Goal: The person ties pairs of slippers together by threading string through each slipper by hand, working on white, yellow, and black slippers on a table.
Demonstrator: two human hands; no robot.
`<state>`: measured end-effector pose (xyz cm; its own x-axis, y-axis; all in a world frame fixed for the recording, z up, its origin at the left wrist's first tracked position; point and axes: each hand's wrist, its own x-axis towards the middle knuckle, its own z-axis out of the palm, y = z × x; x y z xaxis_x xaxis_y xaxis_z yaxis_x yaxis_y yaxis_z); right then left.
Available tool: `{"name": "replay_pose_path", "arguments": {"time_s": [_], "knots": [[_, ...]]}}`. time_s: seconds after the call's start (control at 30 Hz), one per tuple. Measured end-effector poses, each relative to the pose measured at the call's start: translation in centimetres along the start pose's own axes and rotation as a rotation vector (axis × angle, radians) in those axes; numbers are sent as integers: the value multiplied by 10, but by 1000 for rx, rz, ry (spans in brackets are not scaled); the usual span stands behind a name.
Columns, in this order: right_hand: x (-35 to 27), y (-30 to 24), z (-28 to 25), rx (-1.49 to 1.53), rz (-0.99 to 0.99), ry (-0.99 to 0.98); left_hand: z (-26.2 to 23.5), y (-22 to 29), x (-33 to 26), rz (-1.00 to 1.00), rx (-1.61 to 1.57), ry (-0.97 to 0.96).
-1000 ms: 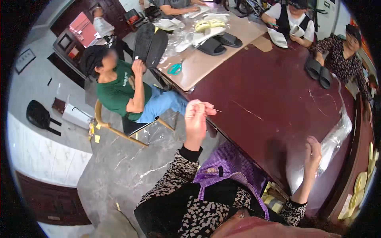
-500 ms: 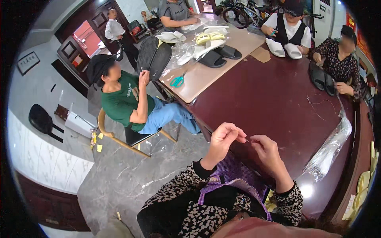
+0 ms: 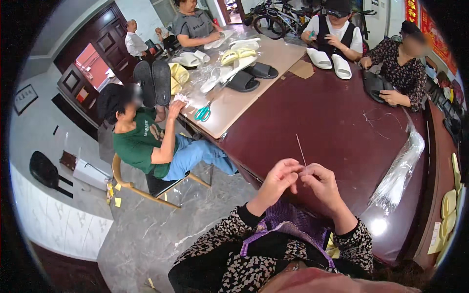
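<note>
My left hand and my right hand are close together above the near edge of the dark red table. A thin pale strand stands up from my right fingertips, pinched between thumb and forefinger, its free end leaning slightly left. My left fingers are curled with the thumb drawn in, right beside the strand's lower end; whether they grip part of it is hidden. Below my hands, a purple mesh cloth lies across my lap.
A clear bundle of strands lies at the right, loose threads beyond it. Teal scissors and several slippers occupy the beige board. One co-worker sits at the left with dark slippers; others work at the far side.
The strand now points up from my right hand; before, it spanned between my fingertips. The left co-worker's hand has moved from the slippers to the board's edge. My view has shifted slightly.
</note>
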<state>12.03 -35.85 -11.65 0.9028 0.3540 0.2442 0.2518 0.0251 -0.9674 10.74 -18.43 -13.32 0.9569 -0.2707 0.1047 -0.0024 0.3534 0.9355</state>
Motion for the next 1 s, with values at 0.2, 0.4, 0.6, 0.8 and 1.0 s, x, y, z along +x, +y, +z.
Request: {"name": "replay_pose_path", "arguments": {"time_s": [0.2,0.4,0.6,0.8,1.0], "knots": [[0,2,-6,346,82,12,-2,-15,1,-92,-44,-107],[0,6,1,317,90,50,14,-18,-1,-85,-37,-26],[-3,8,3,336,144,34,2,-31,-3,-154,-93,-98],[-3,-2,0,510,250,-46,3,-28,-4,-157,-177,-108],[-3,-2,-1,539,236,17,-1,-22,-4,-244,-298,-156]]}}
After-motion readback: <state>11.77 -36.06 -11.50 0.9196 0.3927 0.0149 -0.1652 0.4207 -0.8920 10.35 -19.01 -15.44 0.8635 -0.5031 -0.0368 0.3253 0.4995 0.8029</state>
